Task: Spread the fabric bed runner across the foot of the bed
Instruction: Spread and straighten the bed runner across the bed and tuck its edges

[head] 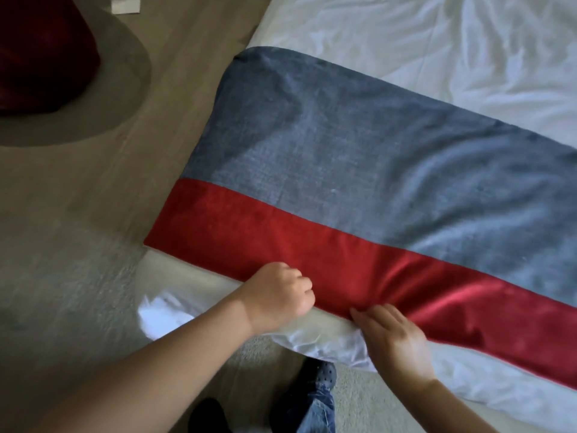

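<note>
1. I'm looking down at the bed runner [343,151], which lies across the corner of the bed [437,42]. Its grey-blue band is on the far side and its red band runs along the near edge.
2. The runner's left end hangs over the side of the mattress, and ripples show in the grey part to the right.
3. The left hand [278,295] sits on the red band's near edge, fingers curled tight, gripping the hem.
4. The right hand [393,335] is just beside it. Its fingers are straight and close together, pressed flat where the red edge meets the white sheet [327,342].
5. The red cloth puckers between the two hands.
6. Below, there's a dark shoe [324,370] on the carpet [62,245].
</note>
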A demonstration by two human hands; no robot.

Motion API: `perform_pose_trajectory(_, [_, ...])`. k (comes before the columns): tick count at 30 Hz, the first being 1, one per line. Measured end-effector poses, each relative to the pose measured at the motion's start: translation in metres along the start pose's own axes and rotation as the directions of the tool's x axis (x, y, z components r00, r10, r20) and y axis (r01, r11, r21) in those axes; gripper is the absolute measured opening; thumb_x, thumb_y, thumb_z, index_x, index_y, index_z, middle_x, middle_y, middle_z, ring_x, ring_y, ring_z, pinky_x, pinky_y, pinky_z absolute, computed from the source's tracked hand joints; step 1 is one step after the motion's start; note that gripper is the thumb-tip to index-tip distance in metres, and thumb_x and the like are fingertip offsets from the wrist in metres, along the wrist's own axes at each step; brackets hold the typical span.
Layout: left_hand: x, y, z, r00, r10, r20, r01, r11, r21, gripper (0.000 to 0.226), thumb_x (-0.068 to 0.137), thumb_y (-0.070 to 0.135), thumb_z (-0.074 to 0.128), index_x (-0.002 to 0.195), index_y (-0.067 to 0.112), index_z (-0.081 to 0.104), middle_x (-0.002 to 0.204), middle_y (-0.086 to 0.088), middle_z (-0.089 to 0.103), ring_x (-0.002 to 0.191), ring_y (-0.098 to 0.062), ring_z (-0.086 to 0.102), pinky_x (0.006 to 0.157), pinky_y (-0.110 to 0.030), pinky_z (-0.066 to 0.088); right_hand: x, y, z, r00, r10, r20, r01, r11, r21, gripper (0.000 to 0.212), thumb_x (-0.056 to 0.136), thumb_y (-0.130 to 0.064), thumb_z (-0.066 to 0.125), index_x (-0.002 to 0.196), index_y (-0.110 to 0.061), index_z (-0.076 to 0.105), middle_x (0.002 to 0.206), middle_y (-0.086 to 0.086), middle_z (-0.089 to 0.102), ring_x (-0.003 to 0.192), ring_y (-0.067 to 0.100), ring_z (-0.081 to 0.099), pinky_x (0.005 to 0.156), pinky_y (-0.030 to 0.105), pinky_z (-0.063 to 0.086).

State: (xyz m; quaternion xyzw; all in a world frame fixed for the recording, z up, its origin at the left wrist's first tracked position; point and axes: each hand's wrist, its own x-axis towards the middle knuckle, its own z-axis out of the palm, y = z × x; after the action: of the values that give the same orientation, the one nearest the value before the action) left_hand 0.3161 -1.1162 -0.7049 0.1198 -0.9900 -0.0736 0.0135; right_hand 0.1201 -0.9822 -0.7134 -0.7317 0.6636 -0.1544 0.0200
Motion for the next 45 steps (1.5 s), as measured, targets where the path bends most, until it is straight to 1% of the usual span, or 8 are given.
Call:
perform_pose_trajectory(6, [0.014,-0.019,-0.018,0.992,0.043,0.123,-0.032,0.995,-0.092,0.023,0.068,0.031,0.067,0.051,0.021,0.055,0.05,0.007,0.051,0.045,-0.013,0.048,0.043,-0.023,0.039,0.029,0.027,-0.014,0.933,-0.264,0.242,0.241,0.963,0.122,0.023,0.081,-0.033,0.057,0.07,-0.018,0.071,0.064,-0.003,0.057,0.056,0.018,0.057,0.042,0.025,0.043])
perform_pose_trajectory(9, [0.027,-0.039,-0.035,0.994,-0.11,-0.022,0.107,0.99,-0.092,0.027,0.078,0.031,0.057,0.054,0.019,0.057,0.053,0.004,0.054,0.049,-0.018,0.054,0.044,-0.026,0.042,0.058,0.039,-0.024,0.902,-0.328,0.282,0.296,0.943,0.15,0.027,0.084,-0.035,0.057,0.065,-0.018,0.065,0.065,-0.002,0.055,0.057,0.019,0.054,0.044,0.028,0.042])
perform_pose_trajectory(14, [0.056,-0.097,-0.067,0.836,-0.508,-0.207,0.489,0.861,-0.14,0.038,0.085,0.031,0.038,0.061,0.012,0.061,0.059,-0.004,0.057,0.055,-0.028,0.058,0.046,-0.029,0.04,0.145,0.056,-0.035,0.929,-0.26,0.263,0.24,0.965,0.108,0.028,0.09,-0.027,0.053,0.067,-0.013,0.061,0.07,0.005,0.058,0.065,0.027,0.059,0.046,0.034,0.047])
perform_pose_trajectory(20, [0.072,-0.193,-0.078,0.702,-0.682,-0.204,0.664,0.731,-0.158,0.02,0.092,0.02,0.049,0.097,0.013,0.067,0.092,-0.007,0.066,0.078,-0.029,0.061,0.059,-0.041,0.049,0.255,0.053,-0.026,0.966,-0.122,0.229,0.114,0.992,0.048,0.031,0.095,-0.031,0.047,0.082,-0.011,0.066,0.087,0.004,0.06,0.087,0.025,0.058,0.057,0.034,0.046])
perform_pose_trajectory(32, [0.079,-0.374,-0.063,0.604,-0.78,-0.162,0.738,0.625,-0.256,0.028,0.096,0.009,0.041,0.113,0.009,0.063,0.112,-0.015,0.064,0.095,-0.036,0.061,0.075,-0.045,0.05,0.445,0.039,0.045,0.971,0.054,0.234,-0.061,0.998,0.021,0.025,0.095,-0.021,0.043,0.096,-0.014,0.067,0.1,0.006,0.057,0.091,0.029,0.054,0.061,0.034,0.046])
perform_pose_trajectory(38, [0.094,-0.441,-0.053,0.619,-0.785,-0.029,0.717,0.579,-0.387,0.031,0.098,0.013,0.041,0.122,0.017,0.06,0.12,-0.008,0.064,0.108,-0.029,0.059,0.088,-0.045,0.05,0.51,0.035,0.086,0.969,0.115,0.22,-0.111,0.993,-0.034,0.03,0.093,-0.011,0.048,0.118,-0.022,0.06,0.113,0.004,0.055,0.105,0.025,0.05,0.074,0.032,0.038])
perform_pose_trajectory(41, [0.11,-0.457,-0.047,0.648,-0.756,0.096,0.713,0.556,-0.427,0.026,0.096,0.016,0.047,0.116,0.019,0.064,0.118,-0.003,0.065,0.107,-0.025,0.059,0.091,-0.041,0.048,0.53,0.037,0.098,0.964,0.147,0.221,-0.13,0.988,-0.089,0.034,0.089,-0.007,0.054,0.119,-0.021,0.059,0.114,0.005,0.054,0.107,0.025,0.049,0.079,0.032,0.038])
perform_pose_trajectory(45, [0.124,-0.469,-0.038,0.671,-0.706,0.226,0.714,0.535,-0.451,0.014,0.092,0.016,0.057,0.099,0.023,0.066,0.103,0.0,0.066,0.098,-0.022,0.059,0.086,-0.038,0.048,0.544,0.039,0.104,0.944,0.182,0.276,-0.16,0.982,-0.101,0.022,0.095,-0.026,0.051,0.112,-0.017,0.061,0.113,0.008,0.054,0.107,0.028,0.049,0.082,0.036,0.039])
